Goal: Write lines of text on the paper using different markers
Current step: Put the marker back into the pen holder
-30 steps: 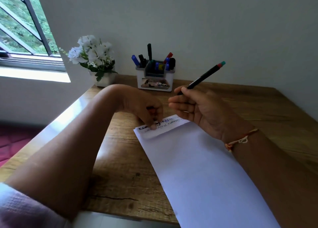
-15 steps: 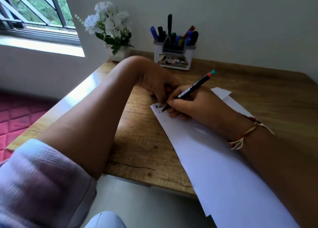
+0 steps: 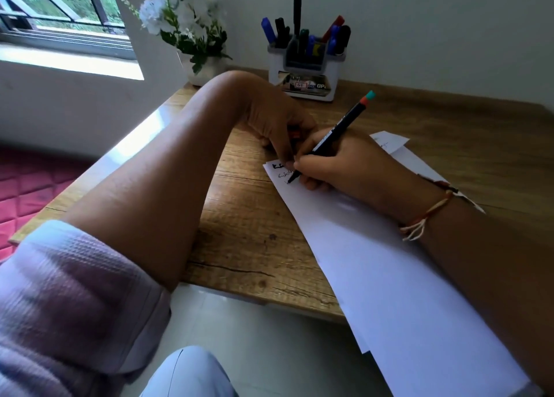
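Right hand writing on paper, left hand steadying the top corner.
Right hand grips a black marker, teal-and-orange end tilted up, tip touching the paper near its top-left corner, just under two handwritten lines. Left hand is curled around a small red thing, one fingertip on that same paper corner. Beyond the paper's top edge stands a white marker holder; flower pot further left of it. Paper lies slanted on the wooden desk, its near end overhanging.

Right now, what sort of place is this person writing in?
Probably a home study corner: a wooden desk against the wall, a white organiser holding markers, and potted white flowers beside a window.
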`<state>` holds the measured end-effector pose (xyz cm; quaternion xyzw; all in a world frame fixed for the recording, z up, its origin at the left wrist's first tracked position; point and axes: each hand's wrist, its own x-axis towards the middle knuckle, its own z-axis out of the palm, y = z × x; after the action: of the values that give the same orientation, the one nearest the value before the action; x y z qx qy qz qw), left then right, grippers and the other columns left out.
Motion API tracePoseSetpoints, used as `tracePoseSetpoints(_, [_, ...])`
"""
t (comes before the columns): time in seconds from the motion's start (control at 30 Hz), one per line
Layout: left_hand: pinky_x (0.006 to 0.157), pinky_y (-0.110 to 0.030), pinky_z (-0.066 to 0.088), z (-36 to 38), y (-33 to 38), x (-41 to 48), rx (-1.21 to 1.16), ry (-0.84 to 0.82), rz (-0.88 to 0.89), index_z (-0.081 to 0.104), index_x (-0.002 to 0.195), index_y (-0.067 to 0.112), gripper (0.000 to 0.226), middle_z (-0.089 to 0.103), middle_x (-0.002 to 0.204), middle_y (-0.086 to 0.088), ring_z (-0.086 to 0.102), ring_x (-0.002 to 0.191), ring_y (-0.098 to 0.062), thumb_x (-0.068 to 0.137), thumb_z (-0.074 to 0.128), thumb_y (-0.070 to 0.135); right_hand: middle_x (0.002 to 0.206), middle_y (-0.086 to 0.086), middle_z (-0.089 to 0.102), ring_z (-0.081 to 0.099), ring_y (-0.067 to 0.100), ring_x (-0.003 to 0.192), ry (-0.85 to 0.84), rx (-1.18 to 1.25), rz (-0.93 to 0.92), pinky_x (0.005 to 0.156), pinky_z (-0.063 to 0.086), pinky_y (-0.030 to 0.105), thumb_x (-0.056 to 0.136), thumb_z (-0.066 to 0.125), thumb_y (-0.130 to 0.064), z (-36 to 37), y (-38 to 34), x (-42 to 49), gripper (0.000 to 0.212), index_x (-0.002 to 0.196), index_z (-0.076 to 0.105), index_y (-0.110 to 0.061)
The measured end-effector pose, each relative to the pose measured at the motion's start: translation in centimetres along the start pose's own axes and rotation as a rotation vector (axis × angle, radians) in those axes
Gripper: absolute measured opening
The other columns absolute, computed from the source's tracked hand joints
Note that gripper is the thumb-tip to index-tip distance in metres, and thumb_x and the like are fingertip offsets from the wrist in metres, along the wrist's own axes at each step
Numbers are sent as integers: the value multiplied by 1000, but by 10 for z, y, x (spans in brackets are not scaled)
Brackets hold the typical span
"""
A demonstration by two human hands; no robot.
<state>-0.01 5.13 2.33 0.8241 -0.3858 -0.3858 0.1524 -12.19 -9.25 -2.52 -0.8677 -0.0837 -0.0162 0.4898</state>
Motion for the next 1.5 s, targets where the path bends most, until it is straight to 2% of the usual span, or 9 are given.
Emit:
tracePoseSetpoints(0.17, [91, -54, 41, 0, -2, 1, -29, 3, 0, 53, 127, -3, 48, 58, 124, -35, 53, 106, -36, 82, 71, -6, 71, 4, 75, 74, 19, 71, 19, 15, 11, 64, 59, 27, 85, 70, -21, 0, 2, 1, 8, 82, 74, -16])
tracePoseSetpoints(0.3, [88, -50, 39, 0, -3, 1, -43, -1, -3, 53, 126, -4, 48, 59, 122, -35, 54, 103, -34, 81, 72, -5, 69, 3, 74, 72, 15, 66, -1, -12, 1, 61, 58, 22, 84, 70, -22, 1, 1, 1, 8, 79, 73, -16])
tracePoseSetpoints(0.47, [88, -50, 39, 0, -3, 2, -37, -16, -6, 52, 128, -4, 51, 56, 125, -37, 57, 108, -51, 80, 71, -6, 69, 6, 74, 69, 11, 61, 12, 57, 18, 59, 58, 21, 83, 70, -19, 0, 0, 1, 8, 76, 72, -16])
tracePoseSetpoints(0.53, [87, -49, 39, -1, -4, 3, -37, -16, -10, 52, 128, -3, 51, 55, 125, -37, 56, 103, -41, 80, 71, -5, 69, 5, 74, 69, 11, 61, 7, 65, 27, 60, 58, 21, 84, 70, -19, 0, -1, 0, 8, 76, 71, -17])
tracePoseSetpoints(0.77, [85, -47, 38, -1, -4, 3, -60, -3, -10, 52, 127, -3, 51, 55, 125, -35, 55, 103, -36, 81, 71, -5, 67, 4, 73, 69, 14, 63, 47, 82, 44, 60, 59, 23, 86, 69, -16, 0, -1, 1, 10, 76, 71, -18])
tracePoseSetpoints(1.1, [77, -42, 42, -1, -5, 3, -52, 20, -4, 54, 124, -4, 48, 58, 120, -35, 54, 97, -32, 80, 72, -5, 68, 5, 73, 68, 10, 60, 16, 63, 33, 58, 57, 22, 71, 70, -33, -1, -1, 1, 14, 76, 72, -19])
tracePoseSetpoints(1.2, [75, -40, 44, -1, -4, 2, -49, 31, -10, 55, 122, -3, 46, 64, 111, -26, 56, 96, -33, 80, 72, -5, 67, 6, 73, 67, 10, 59, 23, 47, 34, 59, 57, 25, 66, 68, -39, -1, 0, 1, 18, 72, 69, -22])
tracePoseSetpoints(1.3, [88, -48, 47, -1, -4, 3, -51, 23, -8, 55, 125, -1, 48, 64, 118, -27, 61, 107, -46, 80, 71, -5, 66, 4, 72, 67, 10, 59, 34, 24, 23, 60, 58, 28, 73, 70, -31, -1, 0, 2, 8, 73, 69, -23])
tracePoseSetpoints(1.5, [93, -53, 46, -2, -5, 3, -54, 10, -1, 55, 125, -1, 48, 62, 122, -28, 62, 113, -45, 80, 72, -5, 67, 2, 73, 68, 11, 62, 43, 16, 40, 60, 58, 24, 84, 68, -22, -2, 1, 3, 8, 76, 69, -21])
